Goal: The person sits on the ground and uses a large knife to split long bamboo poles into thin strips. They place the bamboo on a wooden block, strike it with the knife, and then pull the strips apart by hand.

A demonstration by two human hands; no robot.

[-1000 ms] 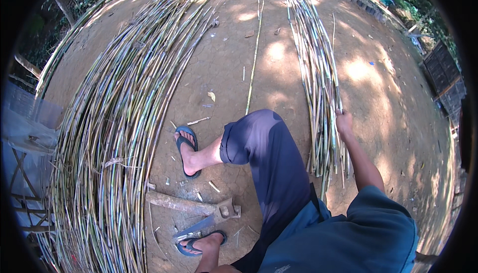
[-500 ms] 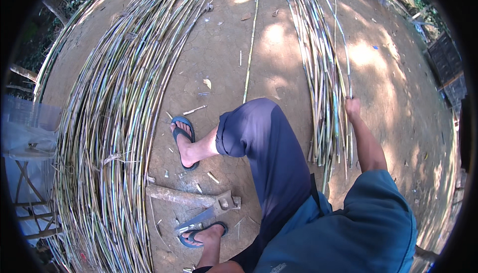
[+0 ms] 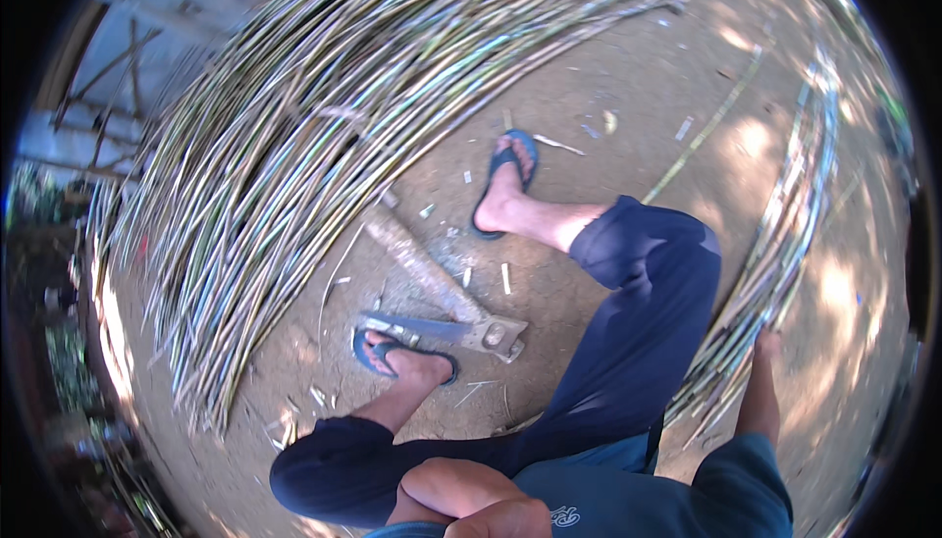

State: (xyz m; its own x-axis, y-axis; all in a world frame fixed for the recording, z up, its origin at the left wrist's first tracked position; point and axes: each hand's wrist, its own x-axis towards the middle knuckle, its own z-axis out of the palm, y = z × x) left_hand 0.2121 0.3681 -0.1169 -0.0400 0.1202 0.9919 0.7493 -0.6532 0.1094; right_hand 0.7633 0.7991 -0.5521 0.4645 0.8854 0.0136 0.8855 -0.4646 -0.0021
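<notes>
My right hand (image 3: 768, 344) is closed at the right edge of a smaller bundle of thin cane poles (image 3: 760, 278). It is on a pole there, though motion blur softens the fingers. My bent left arm (image 3: 456, 487) lies across the lower edge of the picture, and I cannot make out its hand. Between my feet is a handsaw (image 3: 422, 323) with a flat blade and a pale wooden handle. One sandalled foot (image 3: 397, 354) rests against the blade. A short log (image 3: 422, 256) touches the saw's handle end.
A broad heap of long poles (image 3: 324, 160) spreads across the left and far ground. One single pole (image 3: 711, 126) lies past my raised knee. Small cut pieces (image 3: 506, 278) and splinters are scattered over the bare earth. A framed structure with pale sheeting (image 3: 113, 72) stands far left.
My view has swung left, so the heap, saw and log appear turned and farther right. My right hand stays at the smaller bundle's edge. More of my left arm shows.
</notes>
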